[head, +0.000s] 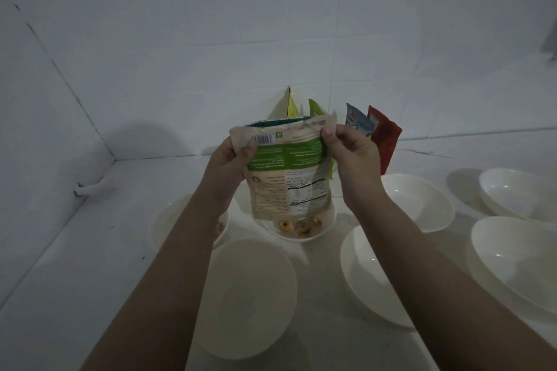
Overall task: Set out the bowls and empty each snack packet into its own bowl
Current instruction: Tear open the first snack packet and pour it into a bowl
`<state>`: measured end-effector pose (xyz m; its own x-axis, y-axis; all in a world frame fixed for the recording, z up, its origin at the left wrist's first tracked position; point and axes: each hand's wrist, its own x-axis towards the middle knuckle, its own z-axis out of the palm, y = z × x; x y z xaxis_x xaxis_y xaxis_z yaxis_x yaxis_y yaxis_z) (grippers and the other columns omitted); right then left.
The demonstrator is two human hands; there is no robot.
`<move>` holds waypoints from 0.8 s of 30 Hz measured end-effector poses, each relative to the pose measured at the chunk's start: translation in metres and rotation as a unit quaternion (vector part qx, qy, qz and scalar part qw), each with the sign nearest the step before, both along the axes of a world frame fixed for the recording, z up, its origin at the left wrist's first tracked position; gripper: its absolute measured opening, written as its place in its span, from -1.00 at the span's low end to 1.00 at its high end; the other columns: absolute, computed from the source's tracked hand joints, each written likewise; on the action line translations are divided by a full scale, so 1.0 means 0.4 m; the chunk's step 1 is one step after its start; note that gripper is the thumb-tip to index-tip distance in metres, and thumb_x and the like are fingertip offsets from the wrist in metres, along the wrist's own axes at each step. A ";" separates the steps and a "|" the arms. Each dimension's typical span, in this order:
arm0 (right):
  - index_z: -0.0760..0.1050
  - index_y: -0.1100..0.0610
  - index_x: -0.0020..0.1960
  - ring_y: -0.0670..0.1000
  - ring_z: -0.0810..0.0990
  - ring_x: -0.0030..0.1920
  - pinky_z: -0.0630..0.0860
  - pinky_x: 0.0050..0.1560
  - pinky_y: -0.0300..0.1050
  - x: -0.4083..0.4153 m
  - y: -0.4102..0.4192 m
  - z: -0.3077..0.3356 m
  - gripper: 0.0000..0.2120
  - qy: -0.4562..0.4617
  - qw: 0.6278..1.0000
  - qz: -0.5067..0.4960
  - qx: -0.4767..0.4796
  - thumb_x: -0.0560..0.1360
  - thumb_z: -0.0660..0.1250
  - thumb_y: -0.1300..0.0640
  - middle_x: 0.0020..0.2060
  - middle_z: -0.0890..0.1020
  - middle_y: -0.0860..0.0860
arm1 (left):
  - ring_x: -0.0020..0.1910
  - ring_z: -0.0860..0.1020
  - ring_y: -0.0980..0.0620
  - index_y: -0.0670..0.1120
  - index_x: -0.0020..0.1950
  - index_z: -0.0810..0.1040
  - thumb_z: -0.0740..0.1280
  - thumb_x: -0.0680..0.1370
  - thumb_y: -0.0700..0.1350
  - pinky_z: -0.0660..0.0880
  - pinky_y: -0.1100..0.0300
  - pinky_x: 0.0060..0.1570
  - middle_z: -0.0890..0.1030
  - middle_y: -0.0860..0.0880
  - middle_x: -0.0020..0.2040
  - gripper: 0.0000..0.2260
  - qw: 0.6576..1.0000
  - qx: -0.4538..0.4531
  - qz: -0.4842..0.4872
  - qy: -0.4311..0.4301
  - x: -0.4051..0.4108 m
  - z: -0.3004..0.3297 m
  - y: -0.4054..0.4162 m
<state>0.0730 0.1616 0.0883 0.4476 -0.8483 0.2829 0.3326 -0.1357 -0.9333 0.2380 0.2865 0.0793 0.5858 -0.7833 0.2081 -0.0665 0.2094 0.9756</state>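
White tiled walls meet in a corner behind a pale counter [90,265] set with white bowls, a snack packet held upside down above one of them.

Both hands grasp the packet [287,172] by its upper corners: the left hand [230,166] pinches the corner with the barcode, the right hand [349,156] pinches the opposite one. Its lower end hangs just over the small bowl [301,233] near the counter's back edge, where ring-shaped snacks [298,226] lie. Behind the left forearm, another bowl [168,220] shows a bit of snack inside. A large bowl [250,295] sits nearer the front, and four more [422,202] [370,277] [518,193] [518,259] spread toward the right edge. Against the back wall lean other packets: yellow [291,105], green [315,108], blue [357,122] and red [385,135].
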 end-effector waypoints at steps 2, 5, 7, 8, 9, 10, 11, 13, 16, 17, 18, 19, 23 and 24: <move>0.63 0.25 0.05 -0.09 0.68 -0.12 0.56 -0.13 -0.28 0.001 0.001 0.003 -0.85 -0.009 1.000 -0.002 0.002 0.56 0.34 0.21 -0.13 0.71 0.04 | 0.03 0.65 -0.08 -0.22 0.18 0.59 0.24 0.61 -0.09 0.59 -0.09 0.05 0.69 -0.12 0.04 -0.73 1.000 -0.013 0.012 -0.007 0.005 0.011 -0.003; 0.60 0.29 0.06 -0.10 0.68 -0.16 0.56 -0.17 -0.29 0.009 0.011 0.008 -0.83 -0.029 1.000 -0.002 0.009 0.58 0.32 0.21 -0.16 0.70 0.04 | 0.08 0.62 -0.15 -0.29 0.19 0.57 0.21 0.64 -0.13 0.54 -0.19 0.16 0.64 -0.23 0.10 -0.72 0.999 -0.027 0.029 0.005 0.012 0.013 -0.012; 0.59 0.27 0.05 -0.06 0.68 -0.15 0.58 -0.16 -0.23 0.013 0.013 0.008 -0.83 -0.041 0.999 0.003 0.022 0.58 0.31 0.18 -0.17 0.71 0.04 | 0.08 0.62 -0.15 -0.23 0.17 0.60 0.22 0.63 -0.13 0.52 -0.23 0.17 0.65 -0.20 0.09 -0.75 0.999 -0.025 0.022 0.011 0.008 0.010 -0.019; 0.59 0.25 0.03 -0.03 0.68 -0.13 0.59 -0.14 -0.18 0.012 0.011 0.009 -0.84 -0.045 0.998 0.004 0.031 0.59 0.30 0.17 -0.16 0.71 0.03 | 0.07 0.63 -0.13 -0.18 0.16 0.60 0.24 0.62 -0.12 0.53 -0.22 0.16 0.67 -0.16 0.08 -0.77 1.000 -0.019 0.012 0.010 0.006 0.010 -0.019; 0.59 0.21 0.02 -0.01 0.68 -0.12 0.60 -0.12 -0.13 0.011 0.007 0.011 -0.85 -0.051 0.998 0.005 0.042 0.59 0.30 0.15 -0.16 0.71 0.02 | 0.06 0.64 -0.11 -0.14 0.17 0.59 0.27 0.61 -0.11 0.55 -0.19 0.14 0.68 -0.11 0.07 -0.79 1.000 -0.011 -0.007 0.008 0.003 0.009 -0.018; 0.59 0.18 0.01 0.00 0.68 -0.10 0.60 -0.09 -0.09 0.009 0.001 0.013 -0.87 -0.061 0.996 0.004 0.058 0.59 0.30 0.15 -0.15 0.71 0.02 | 0.08 0.64 -0.10 -0.11 0.19 0.57 0.31 0.58 -0.11 0.57 -0.14 0.11 0.68 -0.08 0.08 -0.79 0.999 -0.001 -0.036 0.007 0.001 0.008 -0.015; 0.59 0.18 0.01 0.01 0.67 -0.09 0.61 -0.06 -0.05 0.007 -0.004 0.019 -0.87 -0.075 0.994 0.005 0.078 0.59 0.29 0.16 -0.14 0.70 0.02 | 0.11 0.64 -0.10 -0.10 0.21 0.54 0.34 0.57 -0.11 0.59 -0.10 0.09 0.67 -0.07 0.11 -0.77 0.997 0.017 -0.069 -0.001 0.002 0.002 -0.011; 0.57 0.20 0.02 0.03 0.64 -0.07 0.61 -0.04 0.01 0.004 -0.015 0.031 -0.88 -0.102 0.988 0.006 0.114 0.59 0.29 0.17 -0.10 0.68 0.07 | 0.13 0.64 -0.06 -0.08 0.24 0.54 0.37 0.55 -0.10 0.59 -0.03 0.09 0.67 -0.04 0.14 -0.74 0.991 0.079 -0.106 -0.035 0.004 -0.020 0.001; 0.56 0.18 -0.01 -0.02 0.65 -0.12 0.59 -0.15 -0.08 0.004 -0.022 0.046 -0.89 -0.094 0.989 0.007 0.112 0.60 0.28 0.16 -0.11 0.68 0.06 | 0.06 0.67 0.05 -0.07 0.17 0.61 0.38 0.54 -0.11 0.57 0.07 0.13 0.70 0.02 0.07 -0.78 0.989 0.130 -0.051 -0.044 -0.008 -0.063 0.017; 0.56 0.17 -0.01 -0.05 0.67 -0.15 0.58 -0.17 -0.11 0.006 -0.018 0.048 -0.89 -0.085 0.991 0.006 0.102 0.60 0.28 0.16 -0.14 0.69 0.03 | 0.03 0.67 0.07 -0.08 0.14 0.63 0.38 0.54 -0.12 0.58 0.11 0.11 0.71 0.04 0.04 -0.81 0.991 0.125 -0.026 -0.041 -0.013 -0.073 0.019; 0.56 0.17 -0.02 -0.07 0.67 -0.17 0.58 -0.17 -0.12 0.009 -0.013 0.049 -0.89 -0.080 0.992 0.003 0.095 0.60 0.28 0.16 -0.18 0.70 0.00 | 0.01 0.68 0.09 -0.08 0.11 0.64 0.38 0.54 -0.13 0.59 0.15 0.09 0.71 0.05 0.02 -0.84 0.993 0.114 -0.008 -0.039 -0.017 -0.079 0.019; 0.56 0.16 -0.04 -0.08 0.67 -0.19 0.58 -0.17 -0.11 0.013 -0.009 0.050 -0.89 -0.078 0.993 0.001 0.092 0.60 0.28 0.16 -0.21 0.70 -0.03 | 0.00 0.68 0.09 -0.08 0.09 0.64 0.38 0.55 -0.15 0.60 0.18 0.06 0.72 0.05 0.01 -0.85 0.994 0.103 0.004 -0.036 -0.017 -0.084 0.020; 0.54 0.14 -0.09 -0.06 0.65 -0.17 0.60 -0.09 -0.02 0.014 -0.009 0.067 -0.87 -0.095 0.990 0.008 0.107 0.60 0.28 0.15 -0.19 0.67 0.00 | 0.05 0.66 0.09 -0.07 0.16 0.61 0.40 0.53 -0.20 0.59 0.21 0.06 0.70 0.03 0.07 -0.79 0.992 0.106 -0.041 -0.058 -0.012 -0.101 0.036; 0.54 0.14 -0.10 -0.04 0.64 -0.15 0.61 -0.05 0.02 0.013 -0.011 0.071 -0.87 -0.093 0.990 0.013 0.106 0.60 0.28 0.14 -0.16 0.66 0.02 | 0.06 0.66 0.11 -0.05 0.16 0.61 0.40 0.53 -0.22 0.58 0.21 0.08 0.70 0.06 0.08 -0.78 0.990 0.114 -0.050 -0.068 -0.010 -0.112 0.041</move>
